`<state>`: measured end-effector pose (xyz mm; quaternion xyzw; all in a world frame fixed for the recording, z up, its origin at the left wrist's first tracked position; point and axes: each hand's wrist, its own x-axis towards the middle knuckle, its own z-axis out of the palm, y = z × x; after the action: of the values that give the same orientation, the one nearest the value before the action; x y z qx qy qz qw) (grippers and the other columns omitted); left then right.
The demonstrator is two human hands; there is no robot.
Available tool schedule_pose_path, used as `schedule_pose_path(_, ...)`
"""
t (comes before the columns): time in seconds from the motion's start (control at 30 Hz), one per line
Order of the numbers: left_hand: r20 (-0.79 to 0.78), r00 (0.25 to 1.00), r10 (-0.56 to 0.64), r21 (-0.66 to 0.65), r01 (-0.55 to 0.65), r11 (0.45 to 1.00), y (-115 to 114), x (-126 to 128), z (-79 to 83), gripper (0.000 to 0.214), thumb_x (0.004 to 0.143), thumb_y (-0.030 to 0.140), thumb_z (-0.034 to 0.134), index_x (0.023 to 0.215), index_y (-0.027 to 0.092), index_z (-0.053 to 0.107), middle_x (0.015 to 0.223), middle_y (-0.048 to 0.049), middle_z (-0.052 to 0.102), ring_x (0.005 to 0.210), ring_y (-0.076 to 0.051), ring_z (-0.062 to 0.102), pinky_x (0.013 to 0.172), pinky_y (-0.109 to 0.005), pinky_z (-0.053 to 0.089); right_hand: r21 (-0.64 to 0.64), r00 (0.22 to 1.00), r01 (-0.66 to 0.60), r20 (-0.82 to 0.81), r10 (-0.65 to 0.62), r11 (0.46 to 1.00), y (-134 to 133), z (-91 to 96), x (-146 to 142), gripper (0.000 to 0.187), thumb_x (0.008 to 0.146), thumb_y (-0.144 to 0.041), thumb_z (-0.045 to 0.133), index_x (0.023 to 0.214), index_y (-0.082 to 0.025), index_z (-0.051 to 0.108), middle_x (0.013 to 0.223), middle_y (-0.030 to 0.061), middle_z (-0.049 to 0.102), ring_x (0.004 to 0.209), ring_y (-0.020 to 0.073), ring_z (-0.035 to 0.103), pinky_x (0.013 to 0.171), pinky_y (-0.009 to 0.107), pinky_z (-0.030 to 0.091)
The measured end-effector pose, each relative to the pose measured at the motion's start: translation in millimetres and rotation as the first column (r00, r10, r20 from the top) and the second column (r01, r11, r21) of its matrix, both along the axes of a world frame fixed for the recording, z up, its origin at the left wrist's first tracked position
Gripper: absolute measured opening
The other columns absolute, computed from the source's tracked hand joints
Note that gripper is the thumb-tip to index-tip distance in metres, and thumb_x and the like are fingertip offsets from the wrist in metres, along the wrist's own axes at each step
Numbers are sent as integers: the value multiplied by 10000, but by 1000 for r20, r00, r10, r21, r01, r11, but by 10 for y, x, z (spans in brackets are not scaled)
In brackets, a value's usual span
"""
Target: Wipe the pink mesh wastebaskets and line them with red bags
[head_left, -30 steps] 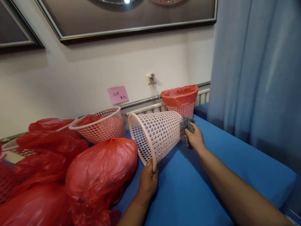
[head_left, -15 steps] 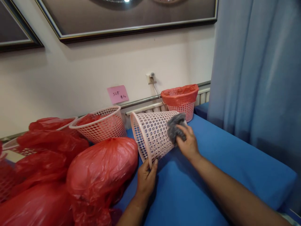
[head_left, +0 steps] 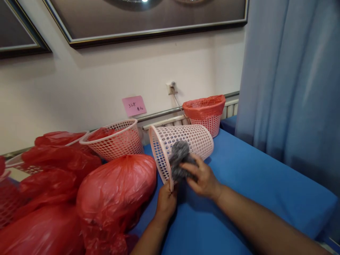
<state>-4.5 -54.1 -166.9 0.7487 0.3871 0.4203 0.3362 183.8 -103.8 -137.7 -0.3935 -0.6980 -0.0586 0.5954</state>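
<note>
A pale pink perforated plastic basket [head_left: 198, 140] lies on its side on a blue padded surface [head_left: 255, 184], its mouth facing left. My left hand [head_left: 166, 202] is closed on the lower edge of its rim. In my right hand [head_left: 204, 177] is a crumpled grey cloth [head_left: 179, 156], pressed against the outside of the basket near the rim; the cloth is slightly blurred. The inner part of the left hand's grip is hidden behind the rim.
Full red plastic bags [head_left: 117, 194] crowd the left side. Behind them stands a pink basket [head_left: 119, 141] with red plastic inside. A red-lined basket [head_left: 205, 120] stands at the back by the wall. A blue curtain [head_left: 281, 85] hangs at right.
My right hand has moved the grey cloth left along the basket's side, from near its base to near its rim. My left hand stays on the rim.
</note>
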Motion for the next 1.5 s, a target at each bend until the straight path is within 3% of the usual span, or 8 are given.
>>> schedule_pose_path(0.23, -101, 993, -65, 14, 67, 998, 27, 13, -25, 359, 925, 290, 513, 1207, 186, 709, 1205, -94, 740, 1153, -282, 673, 1046, -467, 503, -526, 520, 195, -661, -542, 828, 605, -131, 854, 522, 751, -294, 592, 1253, -157, 630, 1073, 107, 678, 1038, 289, 655, 1001, 544, 513)
schedule_pose_path(0.5, -114, 988, -106, 0, 106, 994, -60, 38, 171, 219, 847, 268, 614, 990, 187, 759, 946, -71, 782, 944, -266, 712, 890, -396, 575, 42, 999, -20, 26, 19, 999, -88, 124, 3, 610, 787, -164, 614, 1379, -295, 545, 1487, 103, 399, 1262, 261, 559, 1012, 421, 534)
schedule_pose_path(0.63, 83, 996, -29, -21, 31, 999, -244, 36, 340, 272, 817, 385, 694, 965, 165, 756, 829, -59, 771, 821, -245, 715, 764, -329, 599, 130, 969, -174, 198, 146, 976, -188, 166, -83, 624, 759, -155, 608, 1369, -272, 549, 1471, 115, 401, 1214, 254, 584, 929, 378, 575)
schedule_pose_path(0.77, 135, 990, 43, -63, -34, 997, -330, 53, 357, 404, 902, 454, 612, 1117, 139, 743, 1026, -97, 783, 968, -274, 721, 904, -394, 576, 2, 982, 117, -148, -115, 993, 108, 89, 310, 512, 797, -166, 578, 1297, -271, 612, 1377, 101, 520, 1259, 258, 559, 1070, 447, 486)
schedule_pose_path(0.93, 59, 997, -48, -52, 51, 997, -262, 107, 209, 391, 909, 400, 605, 1196, 166, 729, 1199, -97, 749, 1159, -292, 675, 1061, -439, 498, -466, 563, 219, -657, -501, 857, 500, -16, 830, 481, 779, -321, 599, 1236, -176, 641, 1085, 103, 677, 1038, 289, 649, 999, 539, 513)
schedule_pose_path(1.13, 24, 997, -73, -6, 73, 997, -148, 108, 84, 297, 881, 331, 603, 1092, 190, 759, 1106, -78, 774, 1081, -294, 702, 1021, -439, 524, -22, 983, 79, -164, -81, 997, 21, 99, 155, 516, 829, -222, 612, 1341, -288, 590, 1433, 88, 492, 1278, 259, 553, 1077, 428, 484)
schedule_pose_path(1.3, 15, 998, -62, -25, 63, 998, -102, 70, 67, 309, 887, 344, 584, 1089, 192, 762, 1127, -69, 769, 1095, -300, 694, 1037, -452, 513, -19, 990, 73, -120, -75, 997, 41, 43, 131, 527, 797, -178, 599, 1313, -285, 611, 1415, 89, 503, 1269, 256, 559, 1063, 429, 498)
schedule_pose_path(1.5, -7, 999, -50, -54, 50, 997, -102, 116, 98, 348, 893, 381, 580, 1130, 187, 746, 1193, -85, 750, 1220, -295, 640, 1130, -487, 429, -502, 547, 281, -617, -567, 818, 595, -100, 905, 468, 737, -294, 593, 1180, -166, 670, 1015, 97, 695, 1031, 294, 656, 1004, 535, 508)
